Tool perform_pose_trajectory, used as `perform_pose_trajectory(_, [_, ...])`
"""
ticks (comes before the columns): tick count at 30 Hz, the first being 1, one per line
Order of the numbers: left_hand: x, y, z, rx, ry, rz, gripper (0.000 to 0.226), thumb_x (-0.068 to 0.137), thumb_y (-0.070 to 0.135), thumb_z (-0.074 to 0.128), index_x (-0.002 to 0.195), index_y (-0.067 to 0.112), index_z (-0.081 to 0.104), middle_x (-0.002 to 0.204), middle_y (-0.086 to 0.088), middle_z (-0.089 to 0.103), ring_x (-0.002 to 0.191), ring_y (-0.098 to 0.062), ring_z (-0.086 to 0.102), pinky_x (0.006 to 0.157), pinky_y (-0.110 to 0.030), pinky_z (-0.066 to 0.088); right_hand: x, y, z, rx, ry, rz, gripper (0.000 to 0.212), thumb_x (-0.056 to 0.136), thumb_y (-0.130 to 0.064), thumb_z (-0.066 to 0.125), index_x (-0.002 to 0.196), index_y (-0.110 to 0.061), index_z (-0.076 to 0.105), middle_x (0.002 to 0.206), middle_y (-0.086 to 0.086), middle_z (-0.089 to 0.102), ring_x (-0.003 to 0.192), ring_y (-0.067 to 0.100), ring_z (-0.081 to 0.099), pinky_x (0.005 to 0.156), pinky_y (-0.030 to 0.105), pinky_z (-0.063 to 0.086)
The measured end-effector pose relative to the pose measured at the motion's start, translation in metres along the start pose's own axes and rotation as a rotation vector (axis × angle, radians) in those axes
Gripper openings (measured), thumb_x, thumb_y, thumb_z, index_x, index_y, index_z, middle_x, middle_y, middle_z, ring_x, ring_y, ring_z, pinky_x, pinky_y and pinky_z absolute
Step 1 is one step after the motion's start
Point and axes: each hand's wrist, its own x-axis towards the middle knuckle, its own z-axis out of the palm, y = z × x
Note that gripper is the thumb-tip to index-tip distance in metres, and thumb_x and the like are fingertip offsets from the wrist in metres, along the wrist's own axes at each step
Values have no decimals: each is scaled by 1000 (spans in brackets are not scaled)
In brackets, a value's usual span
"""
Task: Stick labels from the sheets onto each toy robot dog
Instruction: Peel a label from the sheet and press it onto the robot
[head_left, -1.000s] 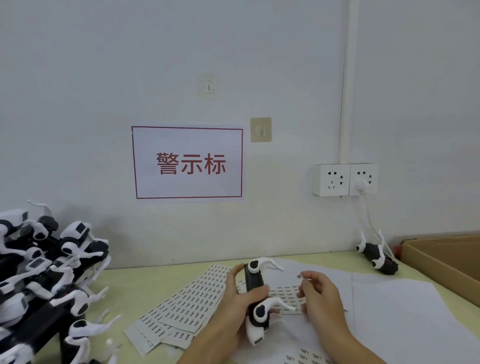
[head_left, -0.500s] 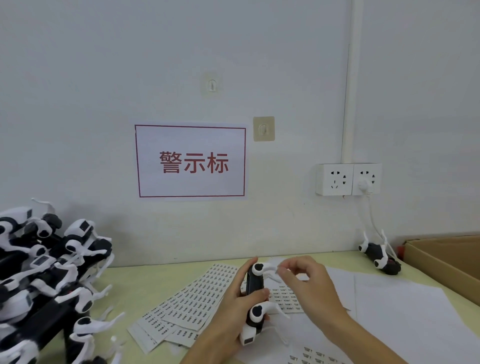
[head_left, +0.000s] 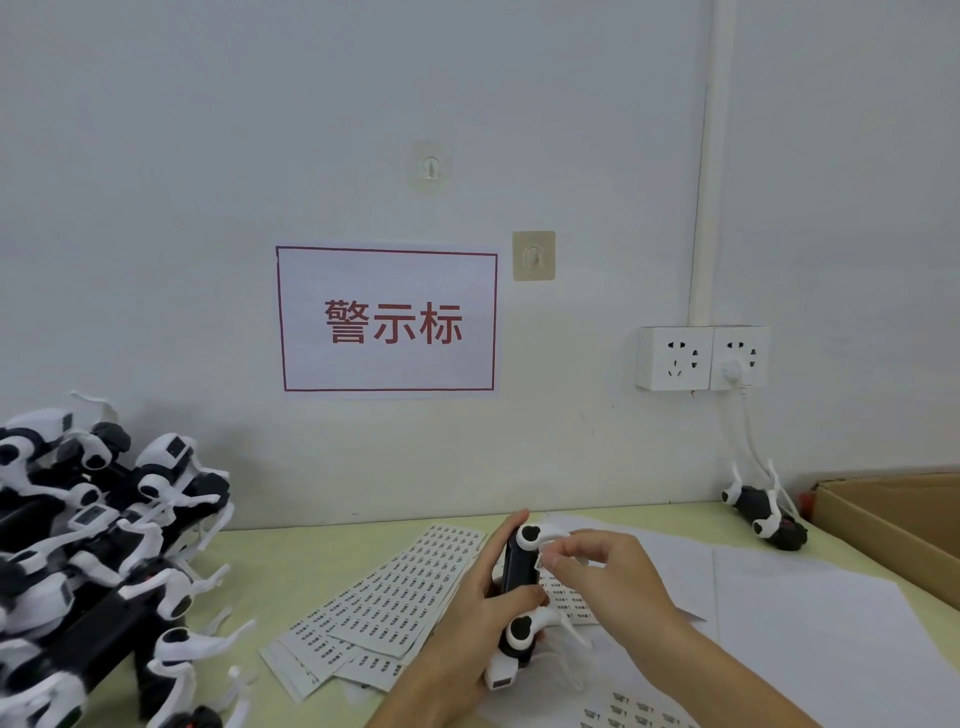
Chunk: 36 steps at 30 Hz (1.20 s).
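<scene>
My left hand (head_left: 470, 613) grips a black-and-white toy robot dog (head_left: 517, 582) around its black body, held on end above the table. My right hand (head_left: 605, 577) pinches a small white label (head_left: 543, 564) between thumb and forefinger, right against the dog's black side near its upper leg. Label sheets (head_left: 395, 597) with rows of small printed stickers lie fanned on the table under and left of my hands. Another partly used sheet (head_left: 634, 714) lies at the bottom edge.
A heap of toy robot dogs (head_left: 98, 561) fills the left side. One dog (head_left: 766, 517) lies by the wall at right, beside an open cardboard box (head_left: 893, 525). White paper sheets (head_left: 810, 623) cover the right table. A wall socket (head_left: 701, 358) has a cable hanging down.
My right hand carried the label from beside the dog up and left to its black body. The left hand tilted the dog slightly and kept its grip.
</scene>
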Motion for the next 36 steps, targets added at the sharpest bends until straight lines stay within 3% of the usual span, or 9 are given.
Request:
perform_pose_trajectory(4, [0,1,1,20,-6,11,76,62,21,76,126,58,58,111,-14,69,93,-26,61,82,-35,51,-2,-3,1,49,-32,44,17,86,-17,75,71,-22,80,87,-19,75,100,-1,64,79,18,41])
perform_pose_trajectory(7, [0,1,1,10,-17,12,73,66,18,73,126,58,59,104,-9,71,81,-21,62,74,-31,50,-3,-3,1,26,-36,27,19,87,-16,75,70,-24,79,88,-19,75,100,-2,64,82,20,42])
perform_pose_trajectory(10, [-1,1,2,-37,-28,7,67,73,14,67,126,54,61,86,-4,69,63,-14,59,60,-25,48,-4,-3,2,-21,-33,-8,24,87,-14,75,68,-30,78,83,-26,71,90,-17,60,76,8,38])
perform_pose_trajectory(12, [-2,2,3,-48,-31,12,65,75,14,66,127,53,61,79,-2,68,60,-12,59,57,-22,48,-3,-1,2,-44,-14,-30,27,86,-11,76,65,-27,78,80,-22,70,82,-27,54,68,0,38])
perform_pose_trajectory(15, [-2,3,3,-50,-32,18,63,76,15,65,126,53,62,79,1,67,62,-12,60,58,-20,48,-3,1,4,-111,6,-58,26,85,-10,76,63,-24,77,94,-15,69,82,-34,48,67,-7,33])
perform_pose_trajectory(20, [-3,4,5,-50,-35,17,60,76,16,64,124,52,64,74,1,65,61,-12,58,57,-20,47,-5,0,6,-183,28,-70,18,87,-17,75,73,-28,76,114,-13,60,94,-26,44,75,1,32])
perform_pose_trajectory(27, [-3,5,7,-21,-5,12,58,76,20,65,123,54,64,81,-1,66,70,-14,60,62,-21,48,-7,-1,7,-195,47,-79,12,89,-19,74,81,-27,75,113,-17,55,101,-20,44,78,2,30])
perform_pose_trajectory(33, [-4,6,8,9,-2,18,57,78,20,64,124,55,63,83,-1,66,72,-15,60,66,-21,49,-6,-1,8,-194,43,-66,12,89,-18,73,81,-25,75,115,-12,56,112,0,48,93,21,31])
perform_pose_trajectory(36, [-4,7,7,15,-3,17,57,78,21,64,125,54,62,88,-4,67,76,-16,60,70,-24,49,-5,-2,7,-187,27,-61,14,89,-17,73,78,-25,75,117,-9,59,109,-4,49,93,22,32])
